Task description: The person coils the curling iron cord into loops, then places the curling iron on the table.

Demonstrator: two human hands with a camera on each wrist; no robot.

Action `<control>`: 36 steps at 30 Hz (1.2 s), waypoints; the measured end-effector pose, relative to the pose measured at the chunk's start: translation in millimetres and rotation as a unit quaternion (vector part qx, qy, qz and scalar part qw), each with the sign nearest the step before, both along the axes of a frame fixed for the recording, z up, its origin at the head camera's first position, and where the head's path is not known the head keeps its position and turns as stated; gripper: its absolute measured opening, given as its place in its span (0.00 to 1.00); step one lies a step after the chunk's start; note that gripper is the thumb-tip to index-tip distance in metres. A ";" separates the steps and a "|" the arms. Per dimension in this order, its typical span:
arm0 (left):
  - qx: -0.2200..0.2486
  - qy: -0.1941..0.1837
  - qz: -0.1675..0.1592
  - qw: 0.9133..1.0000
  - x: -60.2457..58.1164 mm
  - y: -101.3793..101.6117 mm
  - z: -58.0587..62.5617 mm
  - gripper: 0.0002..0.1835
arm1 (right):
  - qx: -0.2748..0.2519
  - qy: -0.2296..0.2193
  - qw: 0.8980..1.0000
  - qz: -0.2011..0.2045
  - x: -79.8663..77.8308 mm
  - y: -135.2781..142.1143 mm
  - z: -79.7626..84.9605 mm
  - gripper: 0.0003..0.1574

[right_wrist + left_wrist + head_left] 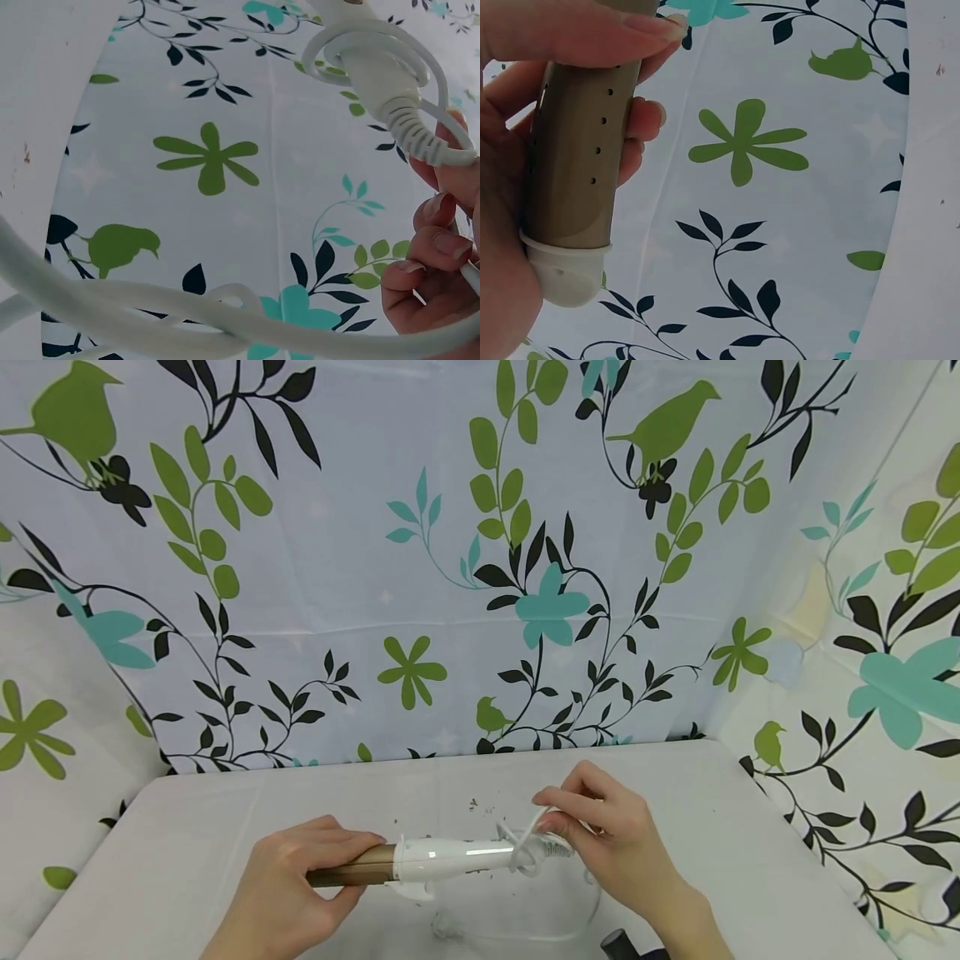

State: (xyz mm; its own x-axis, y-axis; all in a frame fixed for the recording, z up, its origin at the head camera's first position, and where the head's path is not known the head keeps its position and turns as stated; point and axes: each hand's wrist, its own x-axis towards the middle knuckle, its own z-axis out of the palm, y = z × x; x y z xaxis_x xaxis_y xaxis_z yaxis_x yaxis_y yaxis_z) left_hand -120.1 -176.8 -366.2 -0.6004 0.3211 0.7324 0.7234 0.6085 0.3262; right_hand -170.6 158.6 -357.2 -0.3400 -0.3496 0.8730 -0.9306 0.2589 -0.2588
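A curling iron lies level above the table in the head view, with a brown barrel (360, 867) on the left and a white handle (450, 857) on the right. My left hand (300, 877) grips the barrel, thumb on one side and fingers on the other. Small holes and a white end cap (566, 281) show on the barrel in the left wrist view. Loops of white cord (527, 852) circle the handle's end near the ribbed strain relief (416, 135). My right hand (611, 831) pinches the cord between thumb and fingers beside those loops.
More cord hangs in a wide loop (551, 937) below the handle, over the white table (675, 810). A black cylindrical object (619, 945) is at the bottom edge, near the right forearm. Patterned cloth (345, 552) with leaves and birds hangs behind and at both sides.
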 end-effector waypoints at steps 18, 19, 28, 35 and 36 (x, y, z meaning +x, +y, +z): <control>0.028 -0.016 -0.081 0.996 -0.9 17.6 2.4 0.30 | -0.016 -0.246 0.967 0.066 -4.2 -12.8 -16.9 0.10; 0.029 -0.015 -0.078 0.996 -0.9 17.3 2.4 0.30 | -0.019 -0.249 0.967 0.059 -4.2 -13.6 -17.3 0.09; 0.043 -0.012 -0.051 0.998 1.9 16.2 8.7 0.28 | -0.040 -0.226 0.973 0.002 -3.7 -23.0 -21.3 0.09; 0.065 -0.017 -0.036 0.997 3.8 15.3 10.5 0.29 | -0.049 -0.262 0.964 -0.018 0.1 -32.2 -28.6 0.10; 0.069 -0.017 -0.036 0.997 3.8 15.0 10.6 0.29 | -0.052 -0.267 0.962 -0.022 0.5 -33.1 -28.8 0.10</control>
